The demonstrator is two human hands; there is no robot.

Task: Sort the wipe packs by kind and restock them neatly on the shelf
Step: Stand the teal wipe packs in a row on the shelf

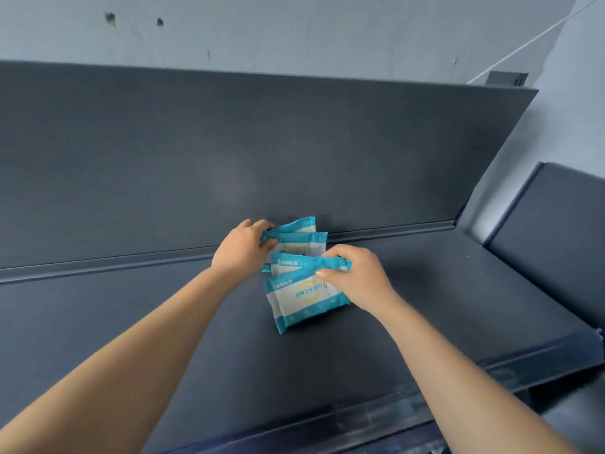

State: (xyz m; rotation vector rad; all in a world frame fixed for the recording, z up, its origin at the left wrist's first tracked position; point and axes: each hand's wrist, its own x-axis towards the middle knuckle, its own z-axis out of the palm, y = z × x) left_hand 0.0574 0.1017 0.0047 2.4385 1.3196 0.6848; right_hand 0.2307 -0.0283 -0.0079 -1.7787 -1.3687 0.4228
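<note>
A dark grey shelf (425, 290) is seen from above, cut off at the left and bottom edges. Its front rail (360, 417) is blurred; nothing on it can be read. The back panel (229, 142) is the same grey. The pale wall (294, 27) above is marked with small dark spots. A neighbouring shelf (556, 240) is cut off at the right edge. A thin white cord (540, 31) is run across the top right corner.

Four teal-and-white wipe packs (302, 245) are stood on edge mid-shelf, in a row running from the back panel toward the camera. All but the front pack are largely hidden by the one before them. On the front pack (304, 296) a yellow ring and upside-down Chinese characters are printed, too small to be read.

The left ends of the two rear packs are gripped by the left hand (244, 249); its fingertips are hidden behind them. The top right corners of the two nearer packs are pinched by the right hand (357, 276), fingers curled over, thumb pressed on the front pack's top edge.
</note>
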